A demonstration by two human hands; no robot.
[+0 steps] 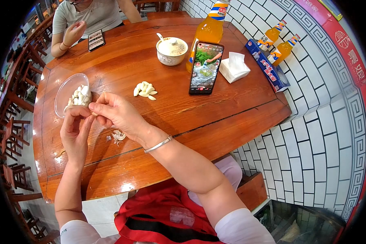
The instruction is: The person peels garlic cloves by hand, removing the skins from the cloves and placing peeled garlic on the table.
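Both my hands meet over the table's left side, just below a clear plastic bowl (60,97) with garlic cloves (80,96) in it. My left hand (76,126) and my right hand (112,112) pinch a small pale piece between their fingertips; it looks like a garlic clove but is mostly hidden. Thin garlic skins (118,137) lie on the wood beneath my right wrist, which wears a silver bangle. A small pile of peeled cloves (144,90) rests to the right of my hands.
A lidded bowl (171,59) with a spoon, a propped phone (205,68), a large orange bottle (210,30), tissues (235,70) and a blue carton (268,69) with two bottles stand on the wooden table (158,118). Another person (91,20) sits opposite, near a phone (96,40).
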